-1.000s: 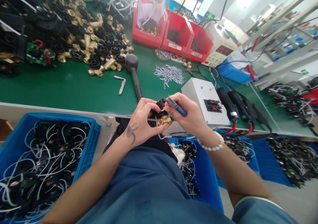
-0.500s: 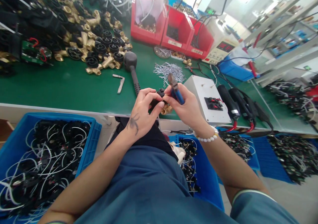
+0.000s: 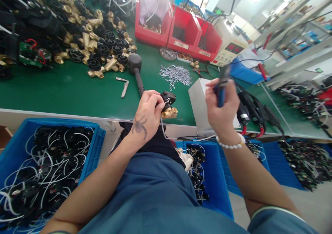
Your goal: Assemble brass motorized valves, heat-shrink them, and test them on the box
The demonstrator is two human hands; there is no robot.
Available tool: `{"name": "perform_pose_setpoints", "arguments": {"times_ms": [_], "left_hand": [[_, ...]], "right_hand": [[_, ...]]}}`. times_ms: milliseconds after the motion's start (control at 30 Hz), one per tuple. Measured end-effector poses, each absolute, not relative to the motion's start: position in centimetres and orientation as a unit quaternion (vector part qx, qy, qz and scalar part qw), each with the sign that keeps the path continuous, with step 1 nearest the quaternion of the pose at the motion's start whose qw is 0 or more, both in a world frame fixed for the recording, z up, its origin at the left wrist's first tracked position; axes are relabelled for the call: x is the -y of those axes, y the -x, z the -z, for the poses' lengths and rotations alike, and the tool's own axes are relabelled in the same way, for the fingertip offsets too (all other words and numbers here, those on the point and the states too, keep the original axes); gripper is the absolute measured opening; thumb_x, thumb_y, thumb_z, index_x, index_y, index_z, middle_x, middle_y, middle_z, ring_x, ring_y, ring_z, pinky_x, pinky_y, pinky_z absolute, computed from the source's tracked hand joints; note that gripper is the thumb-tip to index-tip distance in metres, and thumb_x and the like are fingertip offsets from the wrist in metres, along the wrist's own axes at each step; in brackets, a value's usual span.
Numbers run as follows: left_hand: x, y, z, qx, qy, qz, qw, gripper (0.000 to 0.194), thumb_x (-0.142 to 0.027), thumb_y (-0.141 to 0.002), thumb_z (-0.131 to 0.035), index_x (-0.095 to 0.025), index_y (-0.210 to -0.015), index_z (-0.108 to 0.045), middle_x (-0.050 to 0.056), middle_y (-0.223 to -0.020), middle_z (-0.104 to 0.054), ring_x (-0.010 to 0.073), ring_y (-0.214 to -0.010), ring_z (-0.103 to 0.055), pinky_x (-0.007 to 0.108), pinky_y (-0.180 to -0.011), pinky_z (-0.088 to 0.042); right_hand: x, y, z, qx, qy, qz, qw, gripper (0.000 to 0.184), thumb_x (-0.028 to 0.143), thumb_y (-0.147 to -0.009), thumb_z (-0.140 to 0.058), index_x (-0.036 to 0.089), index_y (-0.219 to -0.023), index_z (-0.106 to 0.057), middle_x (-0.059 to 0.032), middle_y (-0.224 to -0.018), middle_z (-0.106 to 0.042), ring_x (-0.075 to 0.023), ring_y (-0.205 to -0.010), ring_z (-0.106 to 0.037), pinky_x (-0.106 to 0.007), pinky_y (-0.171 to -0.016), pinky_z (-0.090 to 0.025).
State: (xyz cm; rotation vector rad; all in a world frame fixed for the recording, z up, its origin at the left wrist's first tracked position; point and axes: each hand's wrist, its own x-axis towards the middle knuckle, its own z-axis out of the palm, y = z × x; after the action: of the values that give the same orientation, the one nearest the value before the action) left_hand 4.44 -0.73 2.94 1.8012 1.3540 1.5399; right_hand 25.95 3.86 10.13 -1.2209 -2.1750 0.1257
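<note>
My left hand (image 3: 150, 113) is closed on a brass valve with a black housing (image 3: 168, 96) at the front edge of the green bench. Its thumb and index finger pinch a small shiny metal pin at the housing. Two brass ports (image 3: 170, 113) stick out below, and a light cable hangs from the piece. To the right, above the light grey box (image 3: 198, 104), my right hand (image 3: 223, 106) is wrapped round blue-handled pliers (image 3: 221, 95). Motion blurs their head, which points up. Loose bent metal pins (image 3: 176, 75) lie in a heap behind the valve.
A black-headed mallet (image 3: 135, 66) and a metal hinged tool (image 3: 123, 87) lie left of the hands. Brass valves (image 3: 111, 64) are piled at the back left. Red bins (image 3: 178, 44) line the back. Blue crates (image 3: 100, 137) with wired parts stand below the bench.
My right hand has left the valve and moved right with the pliers, over the grey box. My left hand stays on the valve, now more visible.
</note>
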Motion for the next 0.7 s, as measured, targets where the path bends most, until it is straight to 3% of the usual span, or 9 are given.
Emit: {"name": "perform_pose_setpoints", "arguments": {"times_ms": [133, 300, 367, 467, 500, 633, 700], "left_hand": [[0.6, -4.3, -2.6, -0.486, -0.645, -0.559, 0.190, 0.015, -0.012, -0.096, -0.051, -0.023, -0.086, -0.052, 0.008, -0.107, -0.061, 0.0213, -0.106, -0.061, 0.038, -0.098, -0.053], [0.5, -4.2, -2.5, -0.485, -0.645, -0.556, 0.198, 0.016, -0.013, -0.096, -0.052, -0.025, -0.084, -0.051, 0.006, -0.107, -0.061, 0.0219, -0.105, -0.060, 0.039, -0.099, -0.052], [0.4, -4.3, -2.5, -0.481, -0.645, -0.560, 0.199, 0.016, -0.012, -0.095, -0.052, -0.024, -0.085, -0.051, 0.006, -0.107, -0.061, 0.0219, -0.106, -0.060, 0.039, -0.099, -0.051], [0.4, -4.4, -2.5, -0.481, -0.644, -0.560, 0.199, 0.016, -0.011, -0.095, -0.052, -0.024, -0.086, -0.052, 0.006, -0.107, -0.061, 0.0218, -0.105, -0.060, 0.038, -0.098, -0.051], [0.4, -4.5, -2.5, -0.482, -0.644, -0.560, 0.199, 0.016, -0.011, -0.096, -0.052, -0.024, -0.085, -0.052, 0.006, -0.107, -0.061, 0.0216, -0.105, -0.060, 0.038, -0.098, -0.051], [0.4, -4.4, -2.5, -0.481, -0.644, -0.562, 0.196, 0.017, -0.014, -0.097, -0.051, -0.025, -0.084, -0.050, 0.006, -0.106, -0.062, 0.0218, -0.105, -0.060, 0.039, -0.098, -0.052], [0.4, -4.4, -2.5, -0.482, -0.645, -0.560, 0.195, 0.017, -0.013, -0.097, -0.051, -0.025, -0.084, -0.050, 0.007, -0.107, -0.062, 0.0219, -0.105, -0.060, 0.040, -0.098, -0.052]], "right_hand": [[-3.5, -25.6, -10.6, 0.881, 0.423, -0.087, 0.194, 0.010, 0.024, -0.090, -0.059, 0.021, -0.096, -0.066, -0.0057, -0.085, -0.065, -0.0210, -0.077, -0.062, -0.037, -0.071, -0.051], [-3.2, -25.1, -11.1, 0.779, 0.459, 0.016, 0.426, 0.016, 0.032, -0.102, -0.048, 0.024, -0.103, -0.062, -0.0046, -0.092, -0.063, -0.0195, -0.079, -0.062, -0.037, -0.075, -0.052], [-3.3, -25.0, -10.8, 0.819, 0.443, 0.006, 0.365, 0.013, 0.029, -0.100, -0.050, 0.023, -0.100, -0.061, -0.0055, -0.089, -0.063, -0.0199, -0.077, -0.061, -0.037, -0.072, -0.051], [-3.5, -24.8, -10.8, 0.897, 0.401, -0.056, 0.176, 0.005, 0.022, -0.091, -0.057, 0.022, -0.093, -0.062, -0.0054, -0.083, -0.063, -0.0190, -0.069, -0.057, -0.035, -0.064, -0.047], [-3.5, -24.7, -10.9, 0.898, 0.402, -0.060, 0.170, 0.005, 0.020, -0.090, -0.058, 0.021, -0.093, -0.062, -0.0053, -0.084, -0.063, -0.0189, -0.070, -0.058, -0.034, -0.065, -0.047], [-3.7, -24.5, -11.5, 0.797, 0.446, -0.003, 0.409, 0.006, 0.020, -0.092, -0.052, 0.022, -0.093, -0.058, -0.0043, -0.086, -0.064, -0.0182, -0.076, -0.060, -0.035, -0.073, -0.050], [-3.8, -24.4, -11.2, 0.804, 0.453, -0.019, 0.384, 0.007, 0.019, -0.091, -0.051, 0.022, -0.092, -0.057, -0.0046, -0.085, -0.064, -0.0185, -0.074, -0.059, -0.035, -0.072, -0.050]]}}
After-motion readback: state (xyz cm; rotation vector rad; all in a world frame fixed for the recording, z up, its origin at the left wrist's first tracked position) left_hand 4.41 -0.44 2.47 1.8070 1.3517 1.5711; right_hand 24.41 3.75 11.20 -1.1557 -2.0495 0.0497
